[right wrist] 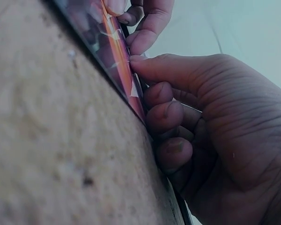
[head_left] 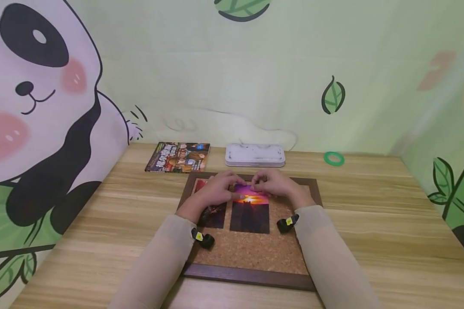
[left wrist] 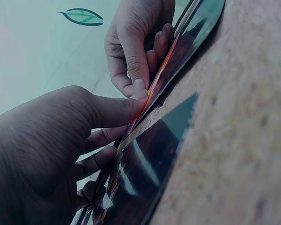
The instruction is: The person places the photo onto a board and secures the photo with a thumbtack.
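A corkboard (head_left: 247, 253) in a dark brown frame lies on the table. On it a sunset photo (head_left: 249, 219), purple and orange above and dark below, lies beside a darker photo (head_left: 218, 219). My left hand (head_left: 219, 189) reaches over the darker photo, its thumb pressing the sunset photo near the top while its other fingers extend toward the board's far edge. At that photo's top, my right hand (head_left: 272, 182) pinches with thumb and index finger, the other fingers curled under. I cannot tell what small thing sits between those fingertips. Both thumbs come close together in the left wrist view.
Behind the board lie a comic-style book (head_left: 178, 157) and a white oblong case (head_left: 255, 155). A green tape ring (head_left: 334, 159) rests at the back right. A pale wall hanging with a panda (head_left: 42, 86) and leaves rises behind the table.
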Demonstrator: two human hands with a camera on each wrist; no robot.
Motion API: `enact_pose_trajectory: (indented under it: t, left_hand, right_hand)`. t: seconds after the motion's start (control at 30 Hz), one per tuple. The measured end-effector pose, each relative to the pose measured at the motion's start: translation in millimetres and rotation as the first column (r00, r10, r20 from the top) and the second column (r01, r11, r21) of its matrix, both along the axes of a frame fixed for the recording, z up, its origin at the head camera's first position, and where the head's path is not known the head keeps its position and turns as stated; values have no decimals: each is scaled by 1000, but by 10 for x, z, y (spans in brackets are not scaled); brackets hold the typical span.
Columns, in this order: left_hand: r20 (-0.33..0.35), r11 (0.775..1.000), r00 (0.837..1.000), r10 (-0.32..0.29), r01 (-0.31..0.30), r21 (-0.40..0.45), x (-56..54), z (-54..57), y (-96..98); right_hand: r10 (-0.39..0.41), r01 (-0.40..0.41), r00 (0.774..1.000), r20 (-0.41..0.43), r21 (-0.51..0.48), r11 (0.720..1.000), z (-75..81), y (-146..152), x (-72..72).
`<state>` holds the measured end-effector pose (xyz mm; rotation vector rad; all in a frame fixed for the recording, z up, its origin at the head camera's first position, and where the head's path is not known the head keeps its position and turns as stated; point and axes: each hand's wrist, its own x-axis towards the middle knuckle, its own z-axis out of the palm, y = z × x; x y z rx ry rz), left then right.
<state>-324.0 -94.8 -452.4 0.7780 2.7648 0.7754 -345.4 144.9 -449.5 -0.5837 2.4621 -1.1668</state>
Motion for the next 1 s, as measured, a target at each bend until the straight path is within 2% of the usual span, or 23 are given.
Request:
enact_pose_trajectory:
  t: [0.43, 0.67, 0.8, 0.9, 1.0]
  left_hand:
    - [-8, 1000, 1000, -9, 9, 1, -13, -13, -3]
    - [-1, 1000, 1000, -8, 8, 12, 0, 26, -3]
    - [4, 1000, 1000, -18, 17, 14, -14, 23, -23]
    - [16, 997, 1000, -24, 23, 69, -35, 36, -46]
    - [29, 988, 999, -18, 13, 153, -39, 99, -80]
  right_hand:
    - [23, -23, 1000, -7, -5, 1000, 22, -7, 12]
    - [22, -22, 999, -25, 10, 1000, 14, -5, -9]
    - [52, -50, 997, -50, 43, 998, 62, -13, 21]
    - [77, -72, 994, -78, 69, 995, 140, -3, 68]
    - [98, -92, 988, -120, 56, 994, 212, 25, 96]
